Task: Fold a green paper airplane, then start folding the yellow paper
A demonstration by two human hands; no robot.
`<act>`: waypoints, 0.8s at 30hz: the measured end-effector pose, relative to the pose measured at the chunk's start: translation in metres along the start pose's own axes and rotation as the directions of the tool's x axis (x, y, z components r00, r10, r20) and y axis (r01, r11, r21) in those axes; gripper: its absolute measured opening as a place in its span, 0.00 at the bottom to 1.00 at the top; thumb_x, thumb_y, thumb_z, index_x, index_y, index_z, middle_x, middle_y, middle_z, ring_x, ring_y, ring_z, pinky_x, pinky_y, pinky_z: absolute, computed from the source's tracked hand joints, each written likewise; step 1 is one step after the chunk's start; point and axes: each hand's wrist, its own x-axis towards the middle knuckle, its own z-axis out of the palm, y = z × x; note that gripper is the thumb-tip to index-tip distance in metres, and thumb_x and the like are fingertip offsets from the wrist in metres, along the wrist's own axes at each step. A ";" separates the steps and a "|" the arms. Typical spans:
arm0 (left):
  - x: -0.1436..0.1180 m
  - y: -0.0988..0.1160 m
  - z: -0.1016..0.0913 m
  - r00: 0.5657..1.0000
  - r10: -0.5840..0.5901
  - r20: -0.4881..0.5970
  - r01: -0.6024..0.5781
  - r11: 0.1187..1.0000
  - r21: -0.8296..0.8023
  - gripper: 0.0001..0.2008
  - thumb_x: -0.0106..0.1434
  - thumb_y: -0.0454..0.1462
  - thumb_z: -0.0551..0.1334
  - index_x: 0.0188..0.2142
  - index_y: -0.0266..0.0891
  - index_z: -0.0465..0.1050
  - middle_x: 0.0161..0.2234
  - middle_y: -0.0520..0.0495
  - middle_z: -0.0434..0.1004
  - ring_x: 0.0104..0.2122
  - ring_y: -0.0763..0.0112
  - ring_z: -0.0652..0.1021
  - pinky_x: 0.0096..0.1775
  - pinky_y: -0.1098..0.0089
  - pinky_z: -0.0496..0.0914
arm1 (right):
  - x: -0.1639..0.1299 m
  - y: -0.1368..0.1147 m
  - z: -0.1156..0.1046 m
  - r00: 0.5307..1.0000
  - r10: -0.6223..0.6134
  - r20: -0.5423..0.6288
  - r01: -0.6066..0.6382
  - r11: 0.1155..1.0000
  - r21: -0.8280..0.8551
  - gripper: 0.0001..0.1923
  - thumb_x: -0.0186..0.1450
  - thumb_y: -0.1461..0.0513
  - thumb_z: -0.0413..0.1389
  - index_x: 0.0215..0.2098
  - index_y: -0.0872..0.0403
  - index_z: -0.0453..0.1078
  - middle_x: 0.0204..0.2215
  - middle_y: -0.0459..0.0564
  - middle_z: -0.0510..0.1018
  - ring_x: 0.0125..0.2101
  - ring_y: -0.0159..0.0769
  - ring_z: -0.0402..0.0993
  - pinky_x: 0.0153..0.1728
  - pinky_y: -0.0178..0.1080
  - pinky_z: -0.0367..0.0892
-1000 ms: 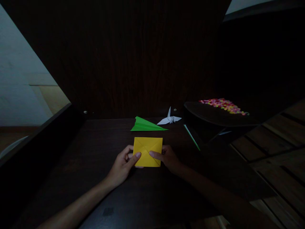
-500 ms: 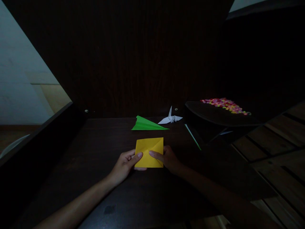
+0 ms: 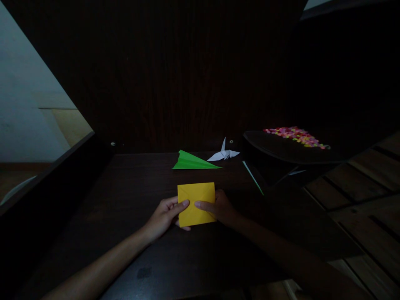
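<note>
A yellow folded paper square (image 3: 196, 192) is held up between my two hands, with crease lines faintly visible across its face. My left hand (image 3: 168, 211) grips its left edge, thumb on the front and fingers behind. On the right edge, my right hand (image 3: 222, 207) pinches it the same way, thumb lying flat toward the middle; its other fingers are mostly hidden behind the paper. Beyond it, a green paper plane (image 3: 193, 161) lies on the dark table. A white paper crane (image 3: 223, 155) stands just right of the plane's tail end.
A thin white-and-green strip (image 3: 253, 178) lies on the dark wooden table (image 3: 134, 179) at the right. Pink, red and yellow small pieces (image 3: 296, 136) lie on a dark raised surface (image 3: 265, 146). A tall dark panel (image 3: 171, 75) closes off the back, and a low side board (image 3: 50, 171) the left.
The yellow paper has tilted slightly and its lower edge sits a little lower. Both hands keep their hold, thumbs shifted only slightly.
</note>
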 end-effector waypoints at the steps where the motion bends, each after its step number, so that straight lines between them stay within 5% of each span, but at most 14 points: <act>1: 0.000 0.001 0.000 1.000 0.004 -0.020 -0.003 1.000 0.029 0.23 0.55 0.51 0.68 0.42 0.37 0.78 0.31 0.45 0.80 0.28 0.66 0.79 0.28 0.68 0.76 | 0.000 0.001 0.000 1.000 -0.002 0.013 0.002 1.000 -0.003 0.20 0.48 0.56 0.67 0.37 0.58 0.77 0.34 0.53 0.83 0.35 0.47 0.80 0.36 0.44 0.75; 8: 0.000 0.002 -0.004 0.992 0.102 -0.071 -0.083 0.968 0.235 0.22 0.56 0.54 0.64 0.26 0.35 0.78 0.24 0.48 0.79 0.24 0.68 0.77 0.28 0.72 0.70 | -0.003 -0.001 -0.005 0.992 0.049 0.120 -0.048 0.999 -0.014 0.16 0.51 0.58 0.66 0.37 0.57 0.78 0.33 0.52 0.83 0.35 0.46 0.80 0.36 0.42 0.74; 17: 0.001 0.001 -0.006 0.987 0.160 -0.012 -0.152 0.954 0.257 0.15 0.59 0.46 0.66 0.36 0.37 0.81 0.34 0.46 0.83 0.38 0.60 0.80 0.40 0.67 0.72 | -0.003 -0.004 -0.008 0.981 0.056 0.188 -0.053 0.998 -0.021 0.18 0.51 0.58 0.66 0.40 0.57 0.78 0.36 0.53 0.83 0.36 0.44 0.80 0.39 0.43 0.74; 24: 0.001 -0.001 -0.005 0.981 0.195 -0.016 -0.182 0.939 0.293 0.13 0.57 0.43 0.68 0.37 0.36 0.81 0.35 0.45 0.83 0.36 0.60 0.81 0.38 0.66 0.74 | -0.003 -0.001 -0.006 0.982 0.059 0.182 -0.045 0.996 -0.081 0.17 0.51 0.59 0.66 0.38 0.58 0.78 0.34 0.52 0.83 0.34 0.43 0.80 0.35 0.40 0.73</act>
